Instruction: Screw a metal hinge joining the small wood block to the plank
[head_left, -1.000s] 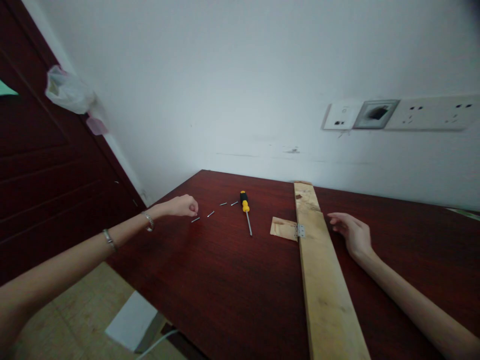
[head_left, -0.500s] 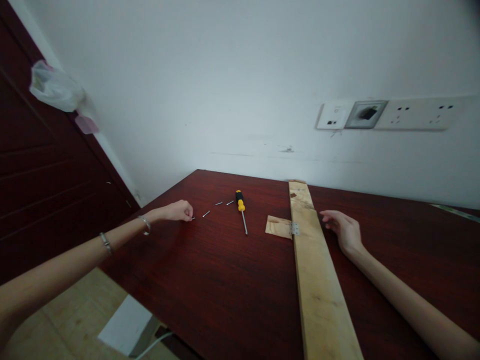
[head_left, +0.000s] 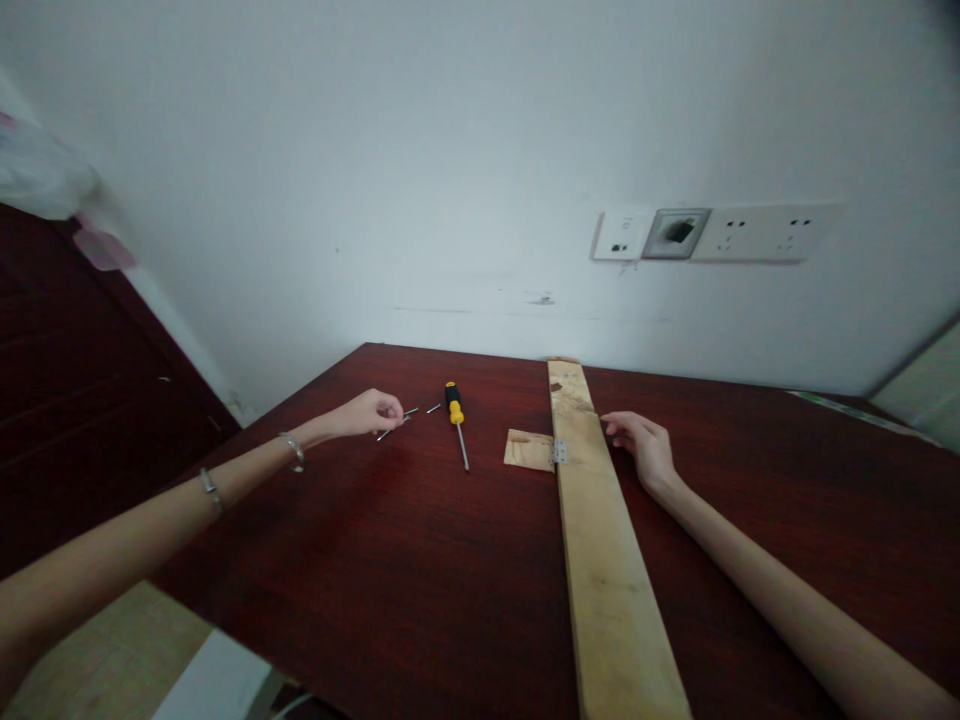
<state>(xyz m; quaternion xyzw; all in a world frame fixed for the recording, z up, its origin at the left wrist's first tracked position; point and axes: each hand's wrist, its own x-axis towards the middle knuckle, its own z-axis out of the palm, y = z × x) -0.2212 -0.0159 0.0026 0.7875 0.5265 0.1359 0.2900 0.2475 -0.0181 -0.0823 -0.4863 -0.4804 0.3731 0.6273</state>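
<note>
My left hand [head_left: 377,411] is closed in a pinch over the table's left side, a small screw [head_left: 406,418] at its fingertips, partly hidden. Beside and beneath it lie more loose screws [head_left: 433,408]. A screwdriver [head_left: 455,412] with a black and yellow handle rests to the right of them. My right hand [head_left: 643,448] is loosely curled, its fingers apart, at the right edge of a long wooden board [head_left: 611,560]; whether they touch it is unclear. A metal hinge [head_left: 559,451] sits on the board's left edge, joined to a small wood piece [head_left: 527,449].
The dark red table [head_left: 465,580] meets a white wall [head_left: 450,150] with a row of sockets [head_left: 757,235]. A dark red door [head_left: 90,370] and a plastic bag [head_left: 45,175] are at the left. A white box [head_left: 217,680] stands below the table's front edge.
The view has turned to the right. My left hand has moved right across the table, over the other screws, with a screw at its fingertips. My right hand stays by the board.
</note>
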